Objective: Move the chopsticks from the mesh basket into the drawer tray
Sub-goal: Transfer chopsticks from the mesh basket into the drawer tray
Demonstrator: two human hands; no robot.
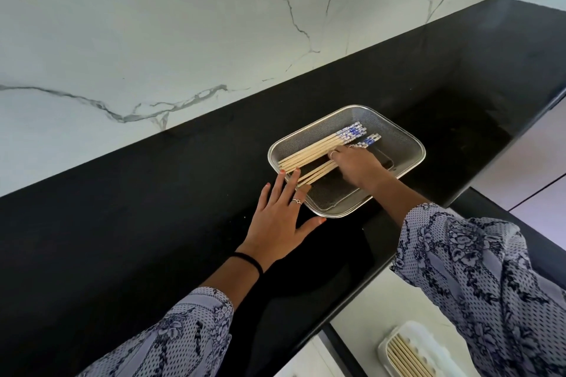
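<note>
Inside the mesh basket point(398, 144) on the counter point(153, 208), the right hand point(356, 167) grips several chopsticks point(309, 154), hiding their middles. The left hand point(280, 217) lies spread, fingertips at the rim. The drawer tray point(413, 352) is cut off below; no writing reads.

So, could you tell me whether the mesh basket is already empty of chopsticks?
No, two bunches of chopsticks still lie in the mesh basket, with the right hand on them.

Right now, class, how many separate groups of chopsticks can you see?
3: one bundle in the mesh basket, another under the right hand, and one in the drawer tray, partly cut off.
</note>
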